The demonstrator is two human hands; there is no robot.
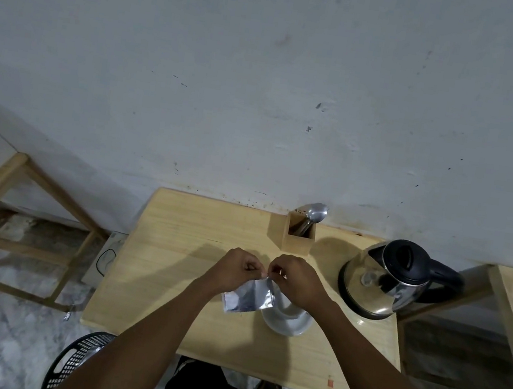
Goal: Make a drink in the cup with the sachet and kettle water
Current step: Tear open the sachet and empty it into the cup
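Both hands hold a silver foil sachet by its top edge above the wooden table. My left hand pinches the top at the left and my right hand pinches it at the right, knuckles almost touching. The sachet hangs down, tilted to the left. Just behind and below it stands a white cup on a white saucer; my right wrist and the sachet hide most of the cup. A steel kettle with a black lid and handle sits at the right of the table.
A wooden holder with a metal spoon stands at the table's back edge by the wall. A black perforated basket is on the floor at the lower left. Wooden frames stand to the left and right.
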